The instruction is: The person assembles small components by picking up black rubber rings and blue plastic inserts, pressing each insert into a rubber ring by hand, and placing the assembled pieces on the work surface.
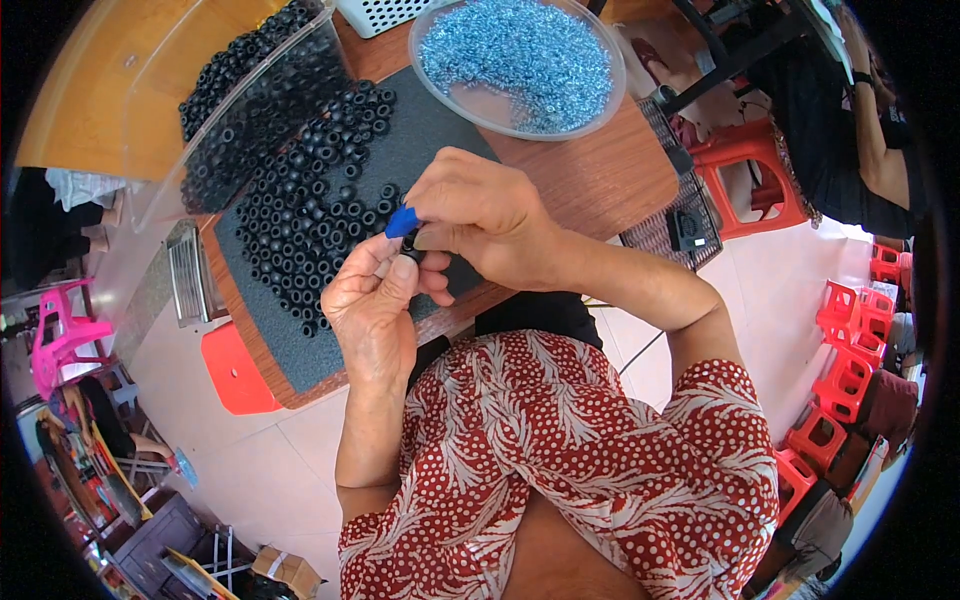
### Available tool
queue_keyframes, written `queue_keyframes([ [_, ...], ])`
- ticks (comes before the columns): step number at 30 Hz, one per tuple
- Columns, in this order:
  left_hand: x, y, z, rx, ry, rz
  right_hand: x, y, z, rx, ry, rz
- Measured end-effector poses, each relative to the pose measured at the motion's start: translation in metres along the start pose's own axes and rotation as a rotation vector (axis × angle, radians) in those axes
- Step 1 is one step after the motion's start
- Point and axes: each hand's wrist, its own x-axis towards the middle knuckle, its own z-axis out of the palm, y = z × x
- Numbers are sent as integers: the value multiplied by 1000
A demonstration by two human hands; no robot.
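My left hand (375, 300) holds a small black ring-shaped part (409, 246) between thumb and fingers, over the near side of the table. From the right, my right hand (490, 215) meets it, its fingertips closed in a pinch at the same part. A bright blue piece (402, 222) shows where the fingertips meet; whether it is held or worn on a finger, I cannot tell. Beyond my hands, many loose black ring-shaped parts (310, 215) lie on a dark grey mat (440, 120). What the right fingertips grip is partly hidden.
A clear plastic bin (150, 185) lies tilted at the far left, with black parts inside. A round clear tub (480, 105) of small shiny blue pieces stands at the back. Red stools (755, 180) and a black wire rack (660, 240) are right of the wooden table (590, 180).
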Motion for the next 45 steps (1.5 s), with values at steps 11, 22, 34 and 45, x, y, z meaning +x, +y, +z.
queue_keyframes([
  [11,1,-4,-4,-23,-4,30,5,-5,-2,39,-57,81],
  [22,1,-1,-2,63,16,33,13,0,-3,-56,-127,-79],
  [34,2,1,-1,89,31,69,13,2,-1,-122,-48,-85],
  [45,0,-2,-1,128,11,128,13,0,-3,-44,-123,-33],
])
